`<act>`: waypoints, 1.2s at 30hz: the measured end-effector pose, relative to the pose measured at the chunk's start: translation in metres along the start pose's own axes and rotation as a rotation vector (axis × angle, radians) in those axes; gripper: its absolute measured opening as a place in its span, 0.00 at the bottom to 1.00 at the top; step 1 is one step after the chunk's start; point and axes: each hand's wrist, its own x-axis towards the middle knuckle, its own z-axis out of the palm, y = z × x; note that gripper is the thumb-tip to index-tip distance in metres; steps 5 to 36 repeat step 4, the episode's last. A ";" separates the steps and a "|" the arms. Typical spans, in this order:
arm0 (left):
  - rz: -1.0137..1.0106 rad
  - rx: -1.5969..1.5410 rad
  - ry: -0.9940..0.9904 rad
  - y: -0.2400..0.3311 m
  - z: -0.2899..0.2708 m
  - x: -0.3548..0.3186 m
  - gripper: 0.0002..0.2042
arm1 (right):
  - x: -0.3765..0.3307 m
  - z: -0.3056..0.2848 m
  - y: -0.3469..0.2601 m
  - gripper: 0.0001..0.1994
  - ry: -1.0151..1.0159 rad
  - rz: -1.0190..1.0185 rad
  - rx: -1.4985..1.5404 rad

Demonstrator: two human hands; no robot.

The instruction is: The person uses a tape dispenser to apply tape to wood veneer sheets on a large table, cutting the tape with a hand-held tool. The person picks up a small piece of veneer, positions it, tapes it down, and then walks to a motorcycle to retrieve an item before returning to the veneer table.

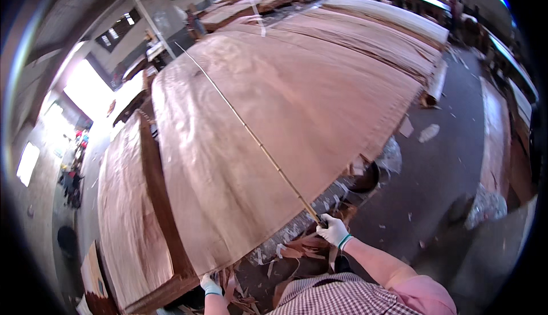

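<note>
A large thin sheet of reddish wood veneer [268, 121] lies spread over a stack in front of me. My right hand [333, 230], in a white glove, is closed around the near end of a long thin bamboo stick [245, 125] that lies across the sheet toward the far left. My left hand [210, 286], also gloved, is low at the near edge of the veneer stack, touching or gripping the sheet's corner; the fingers are partly hidden.
A second veneer stack [128, 201] sits to the left, and more stacks [371, 35] stretch away behind. Veneer scraps [297, 253] litter the floor near my feet. A dark round bucket [365, 179] stands under the sheet's right edge. A grey concrete aisle [445, 161] runs on the right.
</note>
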 end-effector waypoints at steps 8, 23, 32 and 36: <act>-0.509 0.890 -0.442 0.006 -0.026 0.039 0.12 | -0.018 -0.003 0.015 0.10 0.239 -0.055 -0.327; -0.509 0.890 -0.442 0.006 -0.026 0.039 0.12 | -0.018 -0.003 0.015 0.10 0.239 -0.055 -0.327; -0.509 0.890 -0.442 0.006 -0.026 0.039 0.12 | -0.018 -0.003 0.015 0.10 0.239 -0.055 -0.327; -0.509 0.890 -0.442 0.006 -0.026 0.039 0.12 | -0.018 -0.003 0.015 0.10 0.239 -0.055 -0.327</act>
